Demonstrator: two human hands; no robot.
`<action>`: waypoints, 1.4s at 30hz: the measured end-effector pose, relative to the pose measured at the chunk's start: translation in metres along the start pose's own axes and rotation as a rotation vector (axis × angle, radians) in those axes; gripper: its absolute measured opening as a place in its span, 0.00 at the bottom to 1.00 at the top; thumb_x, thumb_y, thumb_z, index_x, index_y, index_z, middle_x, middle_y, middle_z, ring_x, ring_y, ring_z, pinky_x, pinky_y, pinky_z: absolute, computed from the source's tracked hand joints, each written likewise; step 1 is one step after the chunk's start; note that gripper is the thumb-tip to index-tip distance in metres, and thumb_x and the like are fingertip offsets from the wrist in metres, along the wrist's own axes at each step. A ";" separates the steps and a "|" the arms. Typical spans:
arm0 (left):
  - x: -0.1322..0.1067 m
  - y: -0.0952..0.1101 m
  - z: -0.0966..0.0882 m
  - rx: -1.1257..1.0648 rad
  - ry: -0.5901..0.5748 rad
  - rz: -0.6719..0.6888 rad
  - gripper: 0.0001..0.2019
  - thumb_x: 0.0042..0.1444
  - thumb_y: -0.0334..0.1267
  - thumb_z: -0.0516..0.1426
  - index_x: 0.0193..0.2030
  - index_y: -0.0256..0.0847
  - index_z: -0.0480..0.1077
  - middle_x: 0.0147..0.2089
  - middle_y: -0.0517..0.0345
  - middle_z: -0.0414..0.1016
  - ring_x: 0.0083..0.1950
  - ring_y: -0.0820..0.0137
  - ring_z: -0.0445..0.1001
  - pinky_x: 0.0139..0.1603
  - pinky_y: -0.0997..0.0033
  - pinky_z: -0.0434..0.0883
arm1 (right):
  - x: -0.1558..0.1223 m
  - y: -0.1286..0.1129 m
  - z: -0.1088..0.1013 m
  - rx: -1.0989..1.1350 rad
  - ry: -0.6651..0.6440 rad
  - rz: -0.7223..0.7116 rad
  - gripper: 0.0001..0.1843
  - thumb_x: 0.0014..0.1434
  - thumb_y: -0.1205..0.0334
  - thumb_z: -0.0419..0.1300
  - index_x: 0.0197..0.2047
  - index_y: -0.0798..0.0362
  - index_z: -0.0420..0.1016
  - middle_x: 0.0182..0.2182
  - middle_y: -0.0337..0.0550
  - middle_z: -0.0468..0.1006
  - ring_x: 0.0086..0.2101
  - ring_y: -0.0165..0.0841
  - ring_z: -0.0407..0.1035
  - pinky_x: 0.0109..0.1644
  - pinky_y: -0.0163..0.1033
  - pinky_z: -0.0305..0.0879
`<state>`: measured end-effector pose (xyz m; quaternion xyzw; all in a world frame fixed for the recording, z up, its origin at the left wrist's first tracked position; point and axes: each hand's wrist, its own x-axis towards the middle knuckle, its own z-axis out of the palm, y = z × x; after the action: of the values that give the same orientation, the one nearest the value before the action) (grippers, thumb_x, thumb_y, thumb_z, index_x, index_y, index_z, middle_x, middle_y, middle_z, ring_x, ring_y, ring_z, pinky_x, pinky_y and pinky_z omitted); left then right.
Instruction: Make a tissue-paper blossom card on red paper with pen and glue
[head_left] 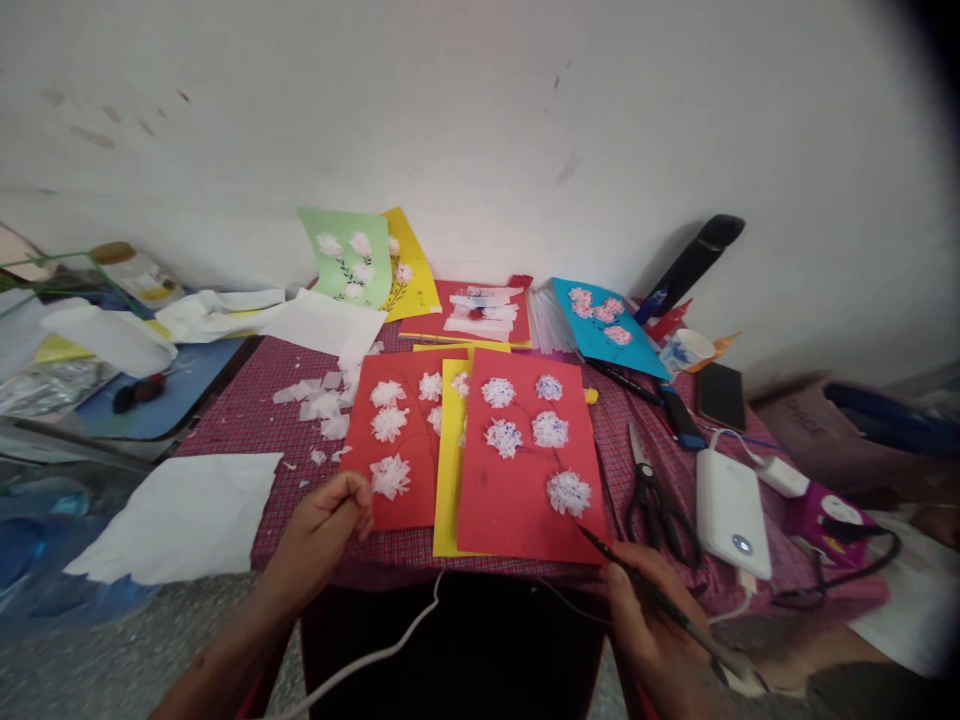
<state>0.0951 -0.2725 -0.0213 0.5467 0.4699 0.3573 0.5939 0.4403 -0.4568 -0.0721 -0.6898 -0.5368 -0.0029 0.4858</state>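
Note:
My right hand [651, 612] grips a thin dark paintbrush [664, 603]. The brush's dark tip points at the lower right of a red sheet [510, 515], just under a white paper flower with bluish marks [568, 493]; whether it touches cannot be made out. Several more such flowers and faint dark lines are on this sheet. Beneath it lie a yellow sheet [448, 490] and another red sheet [420, 500] with white paper flowers. My left hand [334, 520] is curled closed by that left sheet's lower edge, with nothing visible in it.
Black scissors [651, 500], a white power bank [731, 510] and cables lie to the right. A paper cup [686, 348] stands behind a blue flower card [600, 335]. Paper scraps [322, 400] and a white sheet [191, 505] are at left. A white cable [375, 655] hangs in front.

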 end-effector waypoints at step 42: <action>0.040 0.023 0.079 0.168 -0.348 -0.203 0.23 0.53 0.37 0.58 0.57 0.37 0.67 0.37 0.54 0.78 0.34 0.67 0.78 0.34 0.70 0.74 | 0.029 0.016 -0.011 -0.380 -0.301 -0.084 0.20 0.68 0.55 0.54 0.60 0.53 0.69 0.51 0.55 0.78 0.52 0.49 0.73 0.54 0.56 0.73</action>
<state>0.1844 -0.2568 -0.0086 0.5976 0.4409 0.1555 0.6513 0.4708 -0.4421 -0.0616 -0.7386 -0.6210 -0.0213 0.2615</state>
